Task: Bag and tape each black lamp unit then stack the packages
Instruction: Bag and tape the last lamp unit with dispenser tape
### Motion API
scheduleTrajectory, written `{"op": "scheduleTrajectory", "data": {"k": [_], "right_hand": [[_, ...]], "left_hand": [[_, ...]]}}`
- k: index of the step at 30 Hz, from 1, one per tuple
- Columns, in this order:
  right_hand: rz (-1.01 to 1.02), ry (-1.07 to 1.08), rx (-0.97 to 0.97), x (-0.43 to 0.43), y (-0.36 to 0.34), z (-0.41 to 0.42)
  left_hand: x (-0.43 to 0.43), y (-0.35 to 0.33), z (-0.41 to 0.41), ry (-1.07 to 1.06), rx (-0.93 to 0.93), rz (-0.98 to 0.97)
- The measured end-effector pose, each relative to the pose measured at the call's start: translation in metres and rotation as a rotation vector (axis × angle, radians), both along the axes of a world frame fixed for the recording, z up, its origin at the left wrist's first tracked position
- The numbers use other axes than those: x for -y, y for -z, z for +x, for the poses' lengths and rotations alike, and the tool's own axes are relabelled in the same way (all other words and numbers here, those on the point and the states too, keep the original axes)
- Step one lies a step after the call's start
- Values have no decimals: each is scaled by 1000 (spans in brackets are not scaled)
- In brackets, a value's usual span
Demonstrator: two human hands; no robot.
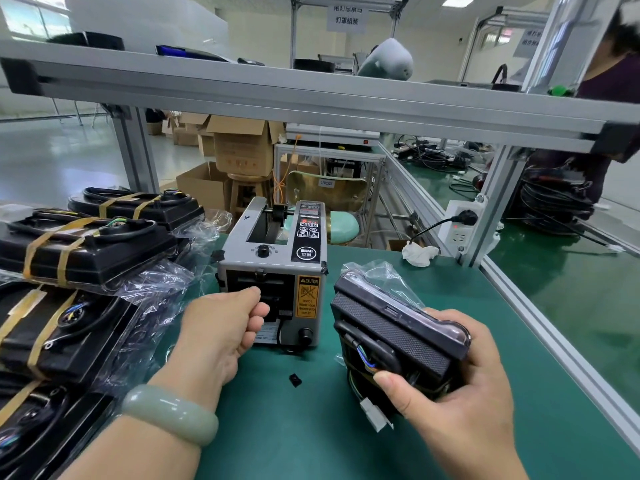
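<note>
- The right hand [460,386] holds one black lamp unit [394,336] above the green worktop [277,427], fingers and thumb closed around its near end.
- This unit sits inside a clear plastic bag [384,277]; the open end of the bag stands up loose at the far side. Coloured wires and a white connector [375,415] hang from the underside, near the thumb.
- The left hand [221,327] is at the front outlet of the tape dispenser [277,268], fingers curled narrow and pinched together at the slot. Whether tape is between them cannot be told.
- A pale green bangle [169,414] is on the left wrist.
- Readable on the dispenser: a round black mark "SEMI" with two Chinese characters on the top panel, and a yellow label headed "CAUTION" on the front. The smaller print below is too fine to read with certainty.
- A stack of bagged lamp units [79,271] lies at the left of the worktop, each bound with two strips of tan tape, bag ends trailing toward the dispenser.
- A small black fragment [295,380] lies on the worktop between the two hands.
- A crumpled white cloth [419,254] lies at the far edge, near a white power strip [459,225] with one black plug inserted.
- Hanging signs in the background carry Chinese characters.
</note>
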State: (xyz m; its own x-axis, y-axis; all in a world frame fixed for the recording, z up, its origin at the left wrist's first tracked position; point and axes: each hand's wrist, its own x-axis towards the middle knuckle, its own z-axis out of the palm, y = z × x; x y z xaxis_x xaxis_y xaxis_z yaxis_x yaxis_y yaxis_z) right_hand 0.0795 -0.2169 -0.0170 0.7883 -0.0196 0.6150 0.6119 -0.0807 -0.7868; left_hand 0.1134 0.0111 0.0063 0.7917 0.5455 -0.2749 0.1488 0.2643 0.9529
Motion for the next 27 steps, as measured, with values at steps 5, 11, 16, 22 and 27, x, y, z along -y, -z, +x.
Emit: {"op": "scheduleTrajectory", "data": {"k": [5, 11, 16, 22, 27], "right_hand": [[3, -6, 3, 1, 1, 0], [-8, -5, 5, 1, 1, 0], [-19, -6, 18, 0, 2, -1], [-63, 28, 12, 1, 0, -1], [-77, 45, 30, 2, -1, -1]], "left_hand": [[-1, -4, 5, -7, -10, 42], [3, -2, 9, -103, -39, 106], [10, 0, 11, -170, -34, 200], [6, 7, -5, -55, -2, -17], [13, -11, -32, 124, 87, -98]]}}
